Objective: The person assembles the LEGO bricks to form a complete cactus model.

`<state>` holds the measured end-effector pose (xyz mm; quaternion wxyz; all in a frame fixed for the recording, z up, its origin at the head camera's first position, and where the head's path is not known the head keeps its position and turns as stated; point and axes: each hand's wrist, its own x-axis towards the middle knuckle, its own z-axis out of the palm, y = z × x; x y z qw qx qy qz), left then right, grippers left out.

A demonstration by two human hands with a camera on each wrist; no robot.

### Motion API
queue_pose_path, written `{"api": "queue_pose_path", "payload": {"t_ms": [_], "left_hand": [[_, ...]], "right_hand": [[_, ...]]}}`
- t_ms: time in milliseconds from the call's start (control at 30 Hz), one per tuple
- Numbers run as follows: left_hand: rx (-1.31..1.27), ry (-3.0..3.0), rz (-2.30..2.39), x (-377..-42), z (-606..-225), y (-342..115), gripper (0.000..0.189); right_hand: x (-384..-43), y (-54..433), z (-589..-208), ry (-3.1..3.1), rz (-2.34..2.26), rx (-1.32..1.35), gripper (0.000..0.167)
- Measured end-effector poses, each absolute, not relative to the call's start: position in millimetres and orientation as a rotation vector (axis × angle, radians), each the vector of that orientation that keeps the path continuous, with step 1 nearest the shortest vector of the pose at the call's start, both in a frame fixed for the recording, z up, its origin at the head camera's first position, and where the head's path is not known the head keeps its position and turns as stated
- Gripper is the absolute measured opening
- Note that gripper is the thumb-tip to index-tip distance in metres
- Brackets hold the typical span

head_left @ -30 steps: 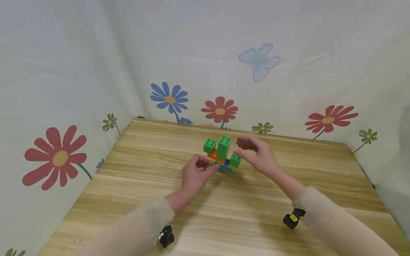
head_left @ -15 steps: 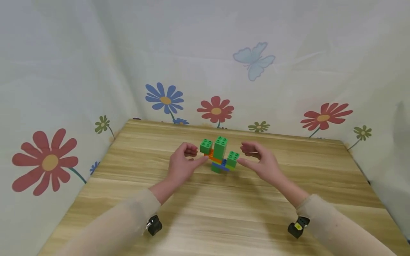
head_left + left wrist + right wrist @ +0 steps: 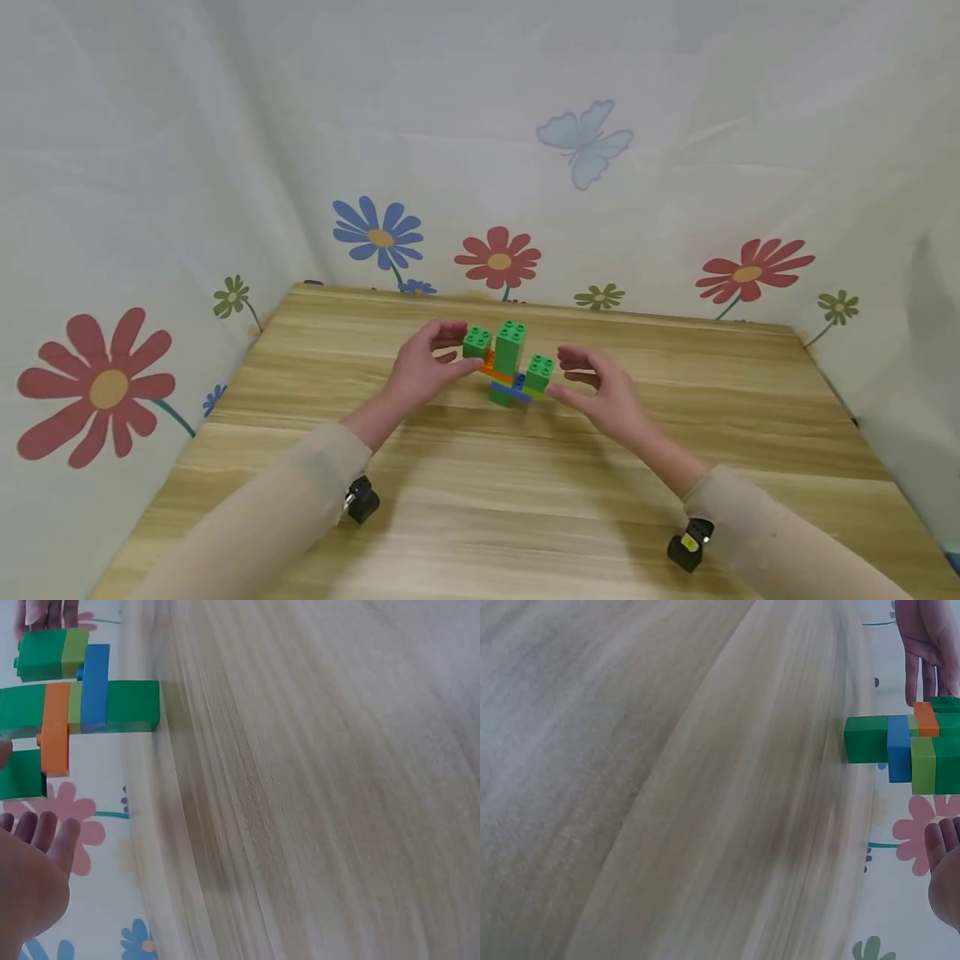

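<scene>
A toy-brick build (image 3: 510, 358) stands upright on the wooden table. A green brick forms its foot, with a blue brick (image 3: 94, 688) across it, then a light green layer and an orange brick (image 3: 55, 729). A tall green column (image 3: 510, 346) rises in the middle, with a green brick on each side arm. My left hand (image 3: 424, 367) is beside the left green brick (image 3: 477, 342), fingers loosely bent, thumb near the orange arm. My right hand (image 3: 606, 393) curves loosely beside the right green brick (image 3: 539, 372), its thumb close to it. Whether either thumb touches, I cannot tell.
The wooden table (image 3: 480, 500) spreads out around the build. Behind it hangs a pale curtain (image 3: 450, 125) printed with flowers and a butterfly. A small black camera (image 3: 363, 500) sits at the left wrist and another black camera (image 3: 686, 546) at the right.
My left hand has moved from the blue brick up and left to beside the left green brick. My right hand has come lower, next to the right green brick. The build keeps its shape.
</scene>
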<state>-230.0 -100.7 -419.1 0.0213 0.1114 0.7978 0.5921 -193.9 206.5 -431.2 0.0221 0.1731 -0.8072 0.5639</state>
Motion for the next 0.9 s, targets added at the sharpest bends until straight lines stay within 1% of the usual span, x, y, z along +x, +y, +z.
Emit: {"api": "queue_pose_path", "payload": {"t_ms": [133, 500, 900], "left_hand": [[0.363, 2.418, 1.853, -233.9, -422.7, -101.1, 0.062], [0.39, 2.385, 1.879, -237.6, -423.3, -101.2, 0.055], [0.397, 2.402, 1.889, -241.4, -427.8, -98.4, 0.048]], "right_hand": [[-193.1, 204.4, -434.5, -2.487, 1.789, 0.511, 0.06], [-191.4, 200.1, -438.6, -2.467, 1.804, 0.486, 0.058], [-189.2, 195.8, -441.5, -2.418, 1.776, 0.498, 0.046]]}}
